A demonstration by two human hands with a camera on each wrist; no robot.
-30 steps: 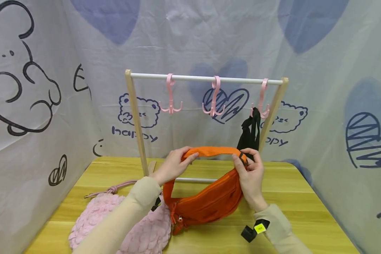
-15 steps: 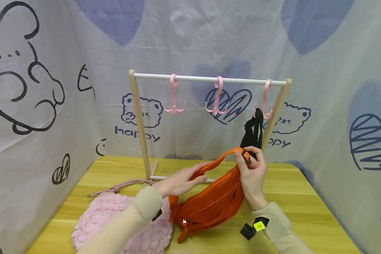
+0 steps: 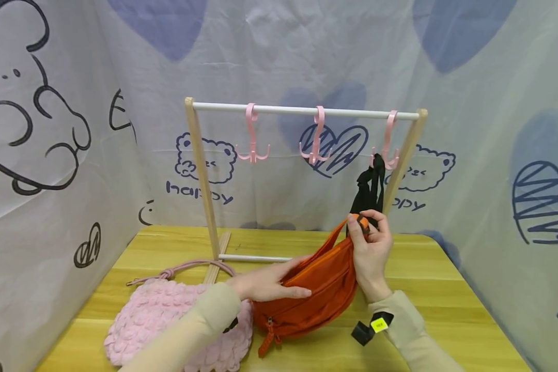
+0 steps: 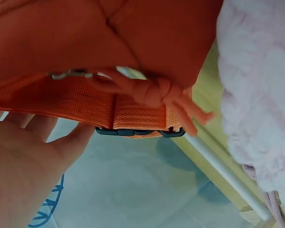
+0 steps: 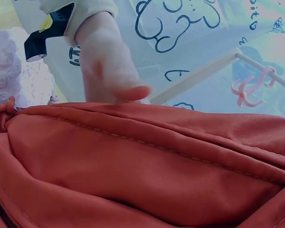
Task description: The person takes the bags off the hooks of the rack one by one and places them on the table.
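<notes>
An orange waist bag hangs tilted over the table, its right end higher than its left. My right hand pinches the strap by the black buckle at that upper end. My left hand lies along the bag's upper left edge, its thumb across the front and its fingers passing behind. In the left wrist view, those fairly straight fingers touch the webbing strap, near a black adjuster. The right wrist view shows the bag's front; my right fingers are out of sight there.
A wooden rack with a white bar stands behind, carrying pink hooks. A black bag hangs from the right hook, partly hidden by my right hand. A pink puffy bag lies on the table, under my left forearm.
My left hand has let go of the strap's raised loop and moved down and right onto the bag's upper edge. The loop has dropped behind the bag; my right hand keeps its pinch.
</notes>
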